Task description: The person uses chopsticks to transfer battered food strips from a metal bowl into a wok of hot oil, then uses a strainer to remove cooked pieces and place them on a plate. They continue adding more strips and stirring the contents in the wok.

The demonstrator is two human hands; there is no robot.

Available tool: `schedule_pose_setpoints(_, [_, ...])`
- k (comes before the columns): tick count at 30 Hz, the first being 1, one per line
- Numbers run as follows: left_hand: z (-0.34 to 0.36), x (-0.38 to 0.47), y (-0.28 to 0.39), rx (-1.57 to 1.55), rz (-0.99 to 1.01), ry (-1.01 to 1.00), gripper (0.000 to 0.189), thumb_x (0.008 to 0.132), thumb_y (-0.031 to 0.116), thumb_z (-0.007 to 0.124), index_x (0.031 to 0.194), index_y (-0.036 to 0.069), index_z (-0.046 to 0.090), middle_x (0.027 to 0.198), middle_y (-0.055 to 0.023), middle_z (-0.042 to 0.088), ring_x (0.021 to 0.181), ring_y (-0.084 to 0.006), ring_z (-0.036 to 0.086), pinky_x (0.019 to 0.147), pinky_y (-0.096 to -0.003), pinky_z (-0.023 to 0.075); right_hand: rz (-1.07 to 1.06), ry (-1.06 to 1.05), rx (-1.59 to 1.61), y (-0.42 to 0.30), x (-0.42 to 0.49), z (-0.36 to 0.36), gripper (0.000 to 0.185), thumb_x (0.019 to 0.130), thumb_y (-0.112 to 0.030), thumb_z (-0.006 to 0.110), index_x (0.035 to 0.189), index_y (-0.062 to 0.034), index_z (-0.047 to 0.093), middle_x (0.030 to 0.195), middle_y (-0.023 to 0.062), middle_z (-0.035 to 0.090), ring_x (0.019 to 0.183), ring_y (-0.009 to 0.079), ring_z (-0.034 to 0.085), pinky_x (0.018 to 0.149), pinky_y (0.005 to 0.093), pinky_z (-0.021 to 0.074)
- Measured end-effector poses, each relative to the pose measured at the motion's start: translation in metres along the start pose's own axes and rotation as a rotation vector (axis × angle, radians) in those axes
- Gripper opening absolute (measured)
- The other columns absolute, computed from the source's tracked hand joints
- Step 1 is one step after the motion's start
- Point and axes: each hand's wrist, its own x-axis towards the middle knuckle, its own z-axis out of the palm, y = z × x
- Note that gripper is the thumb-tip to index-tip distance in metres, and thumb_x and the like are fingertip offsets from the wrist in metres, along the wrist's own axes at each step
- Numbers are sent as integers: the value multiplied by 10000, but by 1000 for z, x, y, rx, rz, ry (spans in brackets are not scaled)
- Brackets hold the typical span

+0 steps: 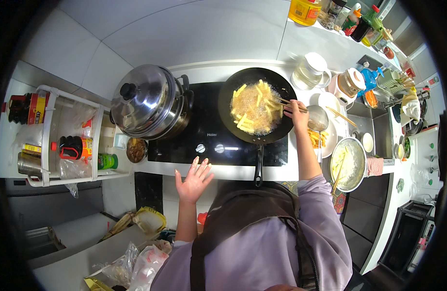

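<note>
My right hand (296,115) grips a pair of wooden chopsticks (283,100) at the right rim of a black wok (226,109). Their tips reach into bubbling oil (249,103), where pale yellow battered strips (245,123) float, several bunched at the lower left. Below the front of the black glass gas hob (179,149), my left hand (193,182) is raised with its fingers spread, holding nothing. The wok's handle (259,165) points towards my body. Right of my right wrist, a metal strainer ladle (318,118) lies over a white plate (331,140) with golden fried strips (313,139).
A lidded steel steamer pot (143,105) occupies the hob's left side. Beside it sits a bowl of brown food (137,150). At right are a glass jug (306,76), a metal bowl with batter (348,163) and a sink (383,127). A white rack (45,138) holds bottles at left.
</note>
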Motion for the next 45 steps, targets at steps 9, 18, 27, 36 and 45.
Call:
schedule_pose_setpoints(9, [-2, -10, -7, 5, 44, 27, 903, 782, 668, 414, 1430, 120, 106, 1480, -162, 55, 1353, -308, 102, 1069, -504, 141, -39, -345, -259, -9, -4, 18, 233, 889, -185, 555, 988, 20, 600, 856, 89, 643, 751, 151, 639, 574, 257, 527])
schedule_pose_setpoints(18, [3, 4, -12, -42, 7, -10, 890, 797, 646, 412, 1430, 107, 93, 1477, -167, 73, 1354, -317, 101, 1068, -507, 144, -76, -373, -296, -16, -38, 16, 240, 882, -159, 556, 960, 63, 604, 790, 111, 645, 708, 155, 642, 563, 254, 526])
schedule_pose_setpoints(27, [3, 4, -10, -8, -5, 8, 891, 788, 658, 419, 1431, 121, 112, 1480, -145, 82, 1346, -302, 137, 1058, -492, 187, 20, -289, -207, -11, -52, -6, 276, 897, -197, 543, 990, 59, 589, 816, 118, 641, 750, 187, 648, 605, 275, 542])
schedule_pose_setpoints(36, [2, 5, -8, 1, 2, -31, 877, 805, 657, 383, 1428, 106, 104, 1474, -165, 85, 1346, -320, 133, 1063, -507, 167, -80, -175, -22, -12, -40, 21, 218, 901, -153, 529, 1003, 32, 581, 862, 102, 632, 744, 159, 638, 631, 259, 534])
schedule_pose_setpoints(45, [-2, -3, -12, -31, 2, -15, 865, 810, 653, 374, 1426, 103, 117, 1473, -171, 88, 1347, -327, 123, 1067, -509, 151, -277, -476, -392, -14, -23, 41, 211, 901, -137, 528, 939, 59, 594, 806, 117, 647, 756, 171, 652, 651, 256, 520])
